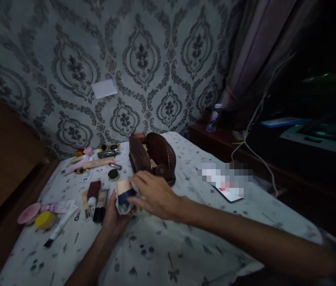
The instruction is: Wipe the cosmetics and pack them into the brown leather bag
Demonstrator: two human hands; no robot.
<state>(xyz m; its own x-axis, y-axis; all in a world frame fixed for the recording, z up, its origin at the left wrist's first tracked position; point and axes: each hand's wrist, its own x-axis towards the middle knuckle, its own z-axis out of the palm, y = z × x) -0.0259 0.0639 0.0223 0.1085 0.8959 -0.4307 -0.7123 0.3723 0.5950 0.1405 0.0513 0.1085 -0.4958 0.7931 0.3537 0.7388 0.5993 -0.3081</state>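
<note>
Held upright between my two hands is a small cosmetic container (123, 186) with a beige upper part and a dark blue band. Something whitish and crumpled, perhaps a wipe or plastic, wraps its lower end. My left hand (115, 216) cups it from below and the left. From the right, my right hand (157, 195) closes its thumb and fingers on the container's side. Just behind the hands stands a brown makeup bag (164, 153), unzipped, with items inside. A dark round lid or jar (113, 174) and a foundation tube with a black cap (100, 205) lie near my left hand.
Several cosmetics spread over the patterned sheet, including a pink bowl-like item (29, 213), a yellow jar (45, 219) and a white tube (61, 225). A lit phone (230, 194) lies on the right. Beyond it are a bottle (214, 118) on a ledge and a hanging white cable (255, 119).
</note>
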